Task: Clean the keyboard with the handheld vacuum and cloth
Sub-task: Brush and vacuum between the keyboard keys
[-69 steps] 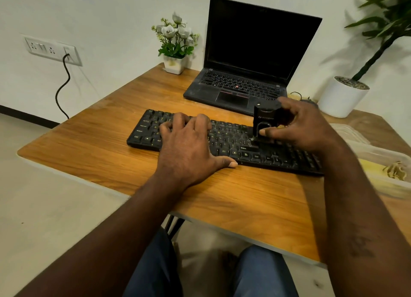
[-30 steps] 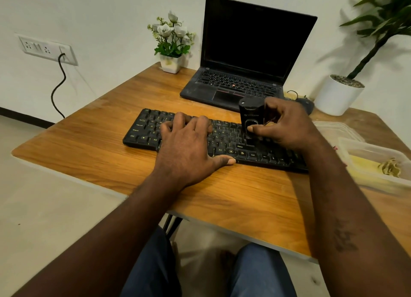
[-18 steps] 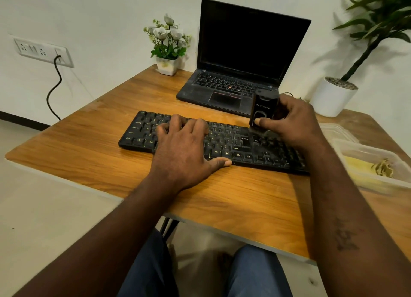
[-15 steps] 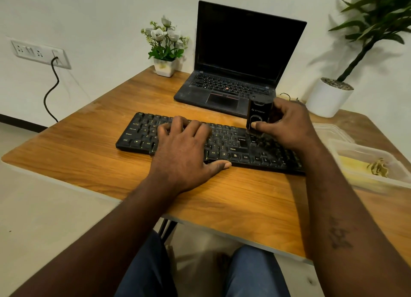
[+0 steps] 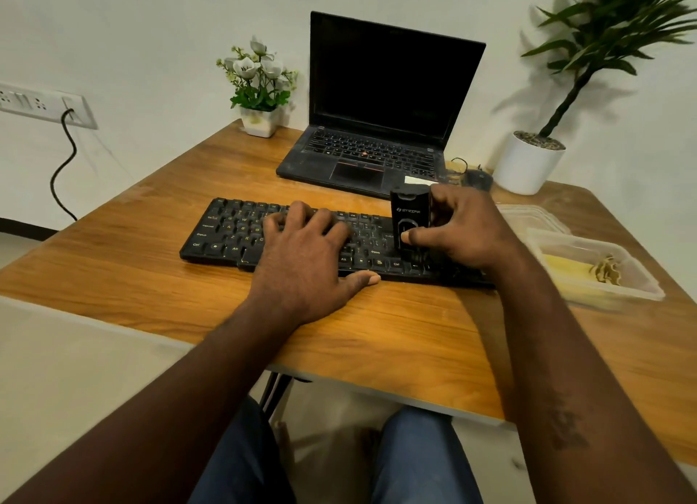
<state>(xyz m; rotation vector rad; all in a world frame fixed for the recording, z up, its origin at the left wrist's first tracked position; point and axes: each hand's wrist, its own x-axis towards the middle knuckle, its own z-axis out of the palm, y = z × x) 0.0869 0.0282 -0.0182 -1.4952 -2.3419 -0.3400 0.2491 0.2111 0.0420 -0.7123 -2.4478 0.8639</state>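
Keyboard (image 5: 222, 236), black and long, lies flat on the wooden table (image 5: 377, 326). Its middle keys are hidden under the left hand (image 5: 305, 262). Its right end is hidden under the right hand (image 5: 464, 236) and arm. The bottom tip of the small black vacuum (image 5: 410, 217) is dark against the dark keys, so it is hard to see if it touches them. The white word on the vacuum is too blurry to read. Right of the keyboard sits a clear plastic tub (image 5: 641, 277) with something yellow inside, too blurry to tell if it is the cloth.

The left hand is spread flat, palm down. Its fingers are on the keys and its thumb sticks out by the keyboard's near edge. The right hand is curled round the vacuum, with the thumb on its front and the fingers round its back. It holds the vacuum upright.

The vacuum stands over the right part of the keyboard, just right of the left hand's fingers. Behind the keyboard is an open laptop (image 5: 377, 126) with a dark screen.
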